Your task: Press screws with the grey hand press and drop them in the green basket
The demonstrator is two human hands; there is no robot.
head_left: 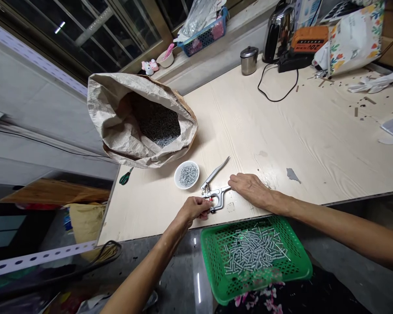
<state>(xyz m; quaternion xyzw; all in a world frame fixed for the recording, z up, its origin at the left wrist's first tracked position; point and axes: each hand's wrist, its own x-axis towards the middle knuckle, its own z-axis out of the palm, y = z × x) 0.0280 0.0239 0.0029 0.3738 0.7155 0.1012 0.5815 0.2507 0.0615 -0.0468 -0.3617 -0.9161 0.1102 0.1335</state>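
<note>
Beneath a barred window, a pale wood-grained worktop fills the room's corner, where a person works with two bare hands on a silver hand tool lying near its front edge. The right hand is closed on the end of the tool's lower handle; the left hand is pinched narrow at its red-tipped mouth, though whether the fingers grip the tool or a small part cannot be told. Just beyond stands a white bowl of small metal pieces, near an open woven sack with a dark heap inside. Below the worktop's edge, a green basket holds screw-like pieces. Green-handled scissors lie at left; a metal canister and kettle stand at the back.
</note>
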